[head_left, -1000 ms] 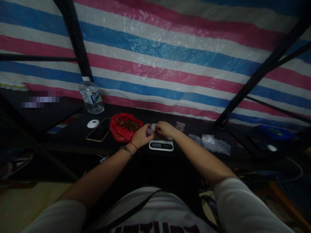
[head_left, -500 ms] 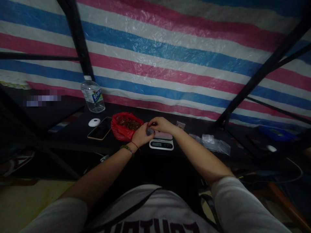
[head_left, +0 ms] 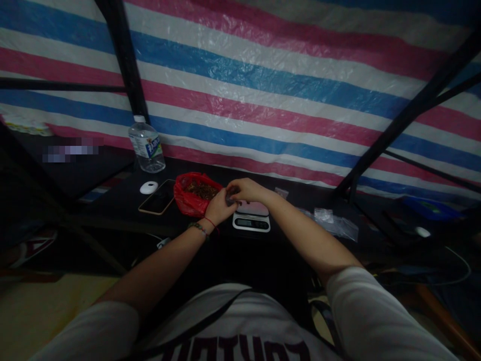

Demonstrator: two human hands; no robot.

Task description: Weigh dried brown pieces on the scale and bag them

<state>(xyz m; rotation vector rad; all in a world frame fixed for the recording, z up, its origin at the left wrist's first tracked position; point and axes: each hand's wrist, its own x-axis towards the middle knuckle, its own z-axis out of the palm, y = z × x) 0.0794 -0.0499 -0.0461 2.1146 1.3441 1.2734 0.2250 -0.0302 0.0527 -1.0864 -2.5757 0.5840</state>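
Observation:
My left hand (head_left: 221, 206) is closed on a small clear plastic bag (head_left: 230, 198), just left of a digital scale (head_left: 251, 223). My right hand (head_left: 248, 189) reaches over the scale from the right, its bent fingertips pinched together at the mouth of the bag. What lies between those fingertips is too small and dark to make out. The scale is white with a pinkish top plate, partly covered by my hands. Beside my left hand stands an open red plastic bag (head_left: 188, 201) full of brown, dried-looking bits (head_left: 203, 189).
Left of the red bag are a phone (head_left: 158, 197), a round white case (head_left: 149, 187) and a clear bottle (head_left: 148, 145). Clear plastic bags (head_left: 338, 225) lie at right, with a small filled packet (head_left: 281, 192) behind my right wrist. Striped sheeting (head_left: 240, 100) and dark metal posts (head_left: 126, 65) enclose the table.
My right fingertips have moved slightly left and closed in on the small bag in my left hand. The whole view has shifted a little.

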